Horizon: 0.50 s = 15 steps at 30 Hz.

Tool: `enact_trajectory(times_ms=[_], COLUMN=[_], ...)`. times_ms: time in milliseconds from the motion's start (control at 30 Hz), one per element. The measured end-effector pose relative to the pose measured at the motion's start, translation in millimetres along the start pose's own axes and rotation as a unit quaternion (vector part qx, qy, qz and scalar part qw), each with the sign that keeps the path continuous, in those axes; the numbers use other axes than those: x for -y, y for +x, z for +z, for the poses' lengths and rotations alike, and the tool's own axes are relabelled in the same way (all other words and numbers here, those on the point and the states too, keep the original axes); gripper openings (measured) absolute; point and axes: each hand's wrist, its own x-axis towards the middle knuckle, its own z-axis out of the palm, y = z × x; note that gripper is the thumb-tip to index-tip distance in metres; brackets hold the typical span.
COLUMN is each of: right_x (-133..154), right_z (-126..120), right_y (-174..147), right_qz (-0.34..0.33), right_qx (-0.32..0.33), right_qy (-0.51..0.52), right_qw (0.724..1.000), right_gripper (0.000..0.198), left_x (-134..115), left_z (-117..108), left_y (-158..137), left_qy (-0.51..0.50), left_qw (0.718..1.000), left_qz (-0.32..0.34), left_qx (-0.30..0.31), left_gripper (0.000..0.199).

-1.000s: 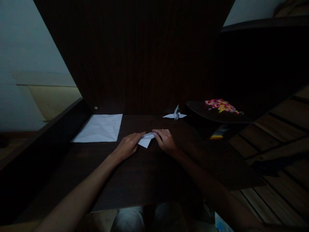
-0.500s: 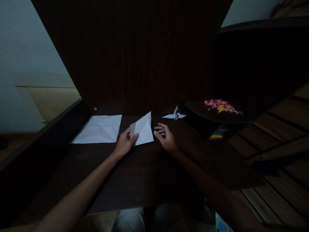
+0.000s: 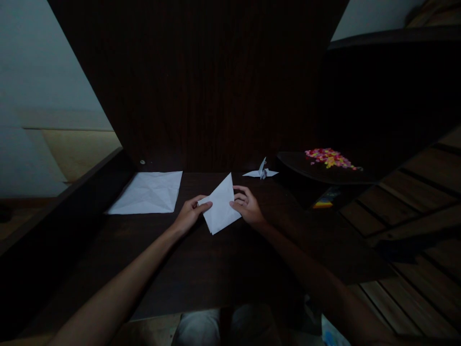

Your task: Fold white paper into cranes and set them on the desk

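Note:
A folded white paper (image 3: pixel 221 206) is between my two hands, just above the dark table. Its upper corner points away from me and its lower corner toward me. My left hand (image 3: pixel 189 213) pinches its left corner, thumb on top. My right hand (image 3: pixel 249 205) grips the right edge with the thumb on the face and the fingers curled behind. Beyond my right hand a white paper crane (image 3: pixel 262 171) rests near the back panel. Creased white paper sheets (image 3: pixel 147 193) lie flat to the left of my left hand.
The dark wooden table (image 3: pixel 173 278) has a raised side board (image 3: pixel 68 211) on the left and a tall panel (image 3: pixel 201 86) behind. At right, a rounded shelf (image 3: pixel 293 163) carries a pile of small pink, red and yellow pieces (image 3: pixel 329 157). Below it is an object with a yellow stripe (image 3: pixel 323 204).
The folded paper has turned and come slightly nearer and to the right, its loose flap now lying flat. My right hand, apart from it before, has closed on its right edge.

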Motion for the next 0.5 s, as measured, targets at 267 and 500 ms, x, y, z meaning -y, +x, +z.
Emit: enact_trajectory(times_ms=[267, 500], right_x=[4.2, 2.7], right_z=[3.6, 4.5], right_y=[-7.6, -4.4], right_qz=[-0.027, 0.043], right_qx=[0.049, 0.076], right_qy=[-0.055, -0.055], right_qw=[0.997, 0.995], right_gripper=[0.053, 0.024], left_x=[0.0, -3.3], left_z=[-4.3, -2.0], left_y=[-1.5, -5.2], left_qy=[-0.036, 0.002], left_qw=[0.998, 0.994], left_qz=[-0.014, -0.035], left_qx=[0.049, 0.101], left_gripper=[0.037, 0.035])
